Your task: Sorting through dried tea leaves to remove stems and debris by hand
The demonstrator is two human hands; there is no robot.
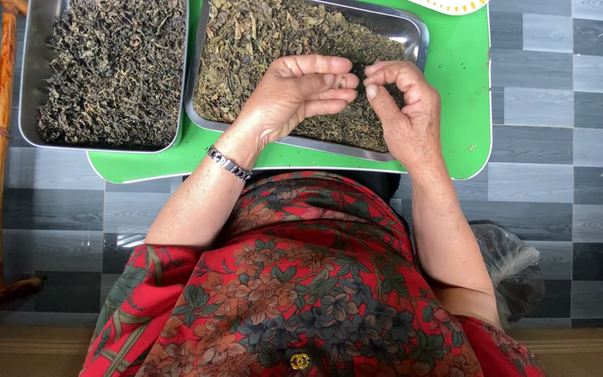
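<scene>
Head view | both hands' fingers pinched together over right tray [413, 31] near edge | left tray [33, 84] alongside, touching

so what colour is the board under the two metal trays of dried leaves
Bright green board with a thin white edge, clearest in the head view, beside the right tray.

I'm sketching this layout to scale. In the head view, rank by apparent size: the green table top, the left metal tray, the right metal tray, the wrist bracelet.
1. green table top, partly covered and cut off at the top.
2-3. left metal tray and right metal tray: they look alike, both cropped, so no ranking.
4. bracelet on the left wrist, clearly smallest.
</scene>
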